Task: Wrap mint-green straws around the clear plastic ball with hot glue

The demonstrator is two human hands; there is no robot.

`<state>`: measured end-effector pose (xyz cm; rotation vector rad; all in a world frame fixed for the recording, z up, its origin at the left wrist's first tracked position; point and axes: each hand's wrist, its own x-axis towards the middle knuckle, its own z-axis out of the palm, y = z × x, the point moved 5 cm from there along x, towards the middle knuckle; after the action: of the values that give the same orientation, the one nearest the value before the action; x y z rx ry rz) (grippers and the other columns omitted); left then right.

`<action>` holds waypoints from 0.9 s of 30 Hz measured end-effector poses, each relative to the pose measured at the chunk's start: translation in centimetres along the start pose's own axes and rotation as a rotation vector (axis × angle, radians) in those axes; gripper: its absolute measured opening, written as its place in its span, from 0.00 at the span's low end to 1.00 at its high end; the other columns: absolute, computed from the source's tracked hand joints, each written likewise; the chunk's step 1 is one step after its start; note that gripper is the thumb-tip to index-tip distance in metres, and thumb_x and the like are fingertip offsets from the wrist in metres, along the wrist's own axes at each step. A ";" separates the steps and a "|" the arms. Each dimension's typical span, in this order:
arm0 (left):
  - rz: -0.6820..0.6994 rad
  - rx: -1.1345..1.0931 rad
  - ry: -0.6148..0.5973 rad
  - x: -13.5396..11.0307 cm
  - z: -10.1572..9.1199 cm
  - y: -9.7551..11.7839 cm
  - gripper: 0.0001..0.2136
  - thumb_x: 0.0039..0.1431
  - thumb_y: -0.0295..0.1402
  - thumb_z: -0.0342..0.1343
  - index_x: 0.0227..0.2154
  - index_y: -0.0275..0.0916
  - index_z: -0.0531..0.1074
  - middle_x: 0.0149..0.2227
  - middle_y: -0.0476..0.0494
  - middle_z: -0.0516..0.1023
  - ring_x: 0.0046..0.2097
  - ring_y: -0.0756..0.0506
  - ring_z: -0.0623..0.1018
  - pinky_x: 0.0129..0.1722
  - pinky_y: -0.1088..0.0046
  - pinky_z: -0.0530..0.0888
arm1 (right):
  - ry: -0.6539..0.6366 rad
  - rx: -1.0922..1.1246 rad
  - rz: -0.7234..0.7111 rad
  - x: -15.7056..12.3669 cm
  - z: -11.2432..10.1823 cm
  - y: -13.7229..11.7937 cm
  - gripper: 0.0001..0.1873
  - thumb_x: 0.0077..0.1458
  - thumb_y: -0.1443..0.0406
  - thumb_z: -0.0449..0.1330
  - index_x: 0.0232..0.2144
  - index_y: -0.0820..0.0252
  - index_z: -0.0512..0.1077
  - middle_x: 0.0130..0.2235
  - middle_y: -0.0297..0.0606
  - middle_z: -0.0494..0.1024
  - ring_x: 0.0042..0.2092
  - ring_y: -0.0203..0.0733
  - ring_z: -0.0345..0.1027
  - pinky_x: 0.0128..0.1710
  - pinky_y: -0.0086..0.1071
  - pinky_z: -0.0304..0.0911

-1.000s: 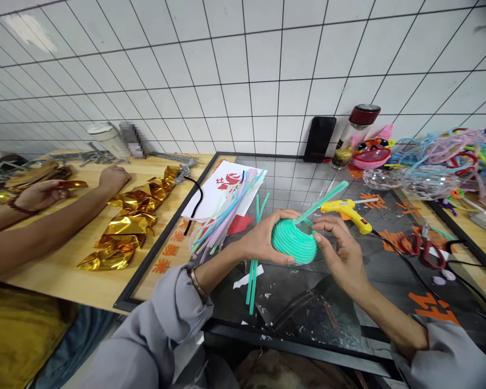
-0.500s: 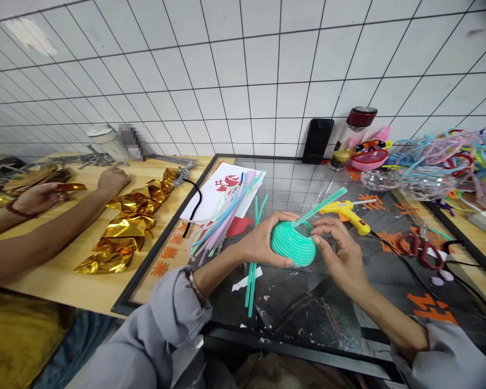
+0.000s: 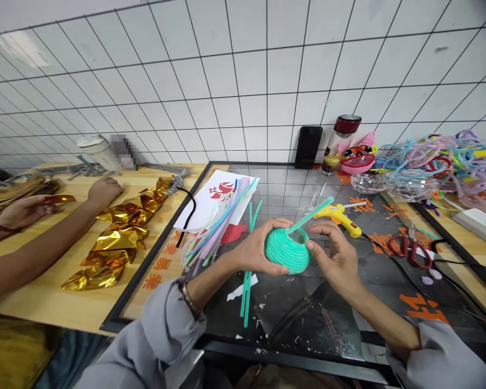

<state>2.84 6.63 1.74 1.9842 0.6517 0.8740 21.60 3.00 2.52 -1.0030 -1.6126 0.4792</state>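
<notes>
A green bowl (image 3: 287, 253) coiled from ribbed chenille stems is held above the table. My left hand (image 3: 257, 248) is closed round its left side, thumb near the bottom and fingers over the top. At its right rim, my right hand (image 3: 340, 256) grips the edge between thumb and curled index finger. One loose green stem end (image 3: 311, 213) sticks up from the opening towards the upper right. Behind my right hand lies a yellow glue gun (image 3: 346, 220). Two long green stems (image 3: 246, 302) lie on the table left of the bowl, partly hidden under my left wrist.
Pastel stems (image 3: 222, 227) lie over white paper (image 3: 198, 202). Red-handled scissors (image 3: 415, 251), a phone (image 3: 308, 146), a bottle (image 3: 340, 143) and a pile of coloured stems (image 3: 433, 162) are right. A co-worker's hands (image 3: 105, 190) are left beside crumpled gold foil (image 3: 113, 243).
The view has shifted slightly, so most things appear a little left and lower. My right thumb sits lower on the bowl's rim, index finger a little more apart from it.
</notes>
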 end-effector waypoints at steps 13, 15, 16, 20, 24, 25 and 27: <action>0.044 0.071 -0.045 -0.1 0.8 1.0 0.41 0.38 0.40 0.73 0.57 0.40 0.62 0.61 0.31 0.68 0.63 0.30 0.71 0.63 0.46 0.67 | -0.101 0.114 -0.088 2.1 0.3 -4.2 0.04 0.60 0.64 0.62 0.36 0.52 0.78 0.34 0.34 0.78 0.37 0.40 0.72 0.39 0.36 0.68; 0.052 0.069 -0.043 -0.1 0.7 1.0 0.41 0.38 0.40 0.73 0.56 0.40 0.62 0.62 0.31 0.67 0.64 0.30 0.70 0.64 0.47 0.66 | -0.081 0.121 -0.060 2.1 0.2 -3.8 0.05 0.60 0.63 0.62 0.33 0.54 0.78 0.32 0.34 0.79 0.36 0.41 0.73 0.38 0.36 0.69; 0.059 0.066 -0.044 0.0 0.7 1.0 0.40 0.38 0.41 0.73 0.56 0.41 0.62 0.61 0.31 0.67 0.64 0.30 0.70 0.64 0.46 0.66 | -0.069 0.118 -0.037 2.0 0.1 -3.4 0.05 0.60 0.62 0.63 0.33 0.54 0.78 0.33 0.35 0.80 0.36 0.42 0.74 0.39 0.37 0.69; 0.081 0.052 -0.060 0.1 0.7 1.0 0.39 0.39 0.40 0.73 0.55 0.42 0.62 0.61 0.32 0.68 0.64 0.30 0.69 0.64 0.46 0.66 | -0.035 0.123 0.030 1.4 -0.2 -2.0 0.05 0.59 0.60 0.64 0.33 0.54 0.78 0.32 0.35 0.80 0.37 0.43 0.73 0.37 0.37 0.69; 0.079 0.055 -0.057 0.1 0.6 1.0 0.39 0.39 0.40 0.73 0.55 0.43 0.63 0.61 0.33 0.68 0.64 0.30 0.69 0.63 0.45 0.65 | -0.070 0.154 0.023 1.4 -0.1 -1.9 0.07 0.58 0.60 0.64 0.29 0.54 0.77 0.30 0.35 0.78 0.34 0.41 0.71 0.35 0.36 0.68; 0.076 0.057 -0.057 0.1 0.6 1.0 0.39 0.39 0.40 0.73 0.55 0.44 0.63 0.60 0.33 0.69 0.64 0.30 0.69 0.64 0.45 0.65 | -0.078 0.156 0.025 1.4 0.0 -1.9 0.07 0.58 0.60 0.64 0.29 0.55 0.77 0.30 0.35 0.78 0.34 0.41 0.71 0.35 0.37 0.68; 0.076 0.058 -0.059 0.1 0.6 1.0 0.40 0.38 0.40 0.73 0.56 0.44 0.63 0.60 0.34 0.69 0.65 0.30 0.69 0.64 0.44 0.65 | -0.084 0.148 0.030 1.5 0.0 -1.9 0.08 0.58 0.59 0.64 0.29 0.55 0.76 0.29 0.35 0.77 0.33 0.41 0.70 0.34 0.37 0.68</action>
<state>3.52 5.90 2.35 2.0905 0.5770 0.8476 20.90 3.18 4.84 -0.9068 -1.6133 0.6587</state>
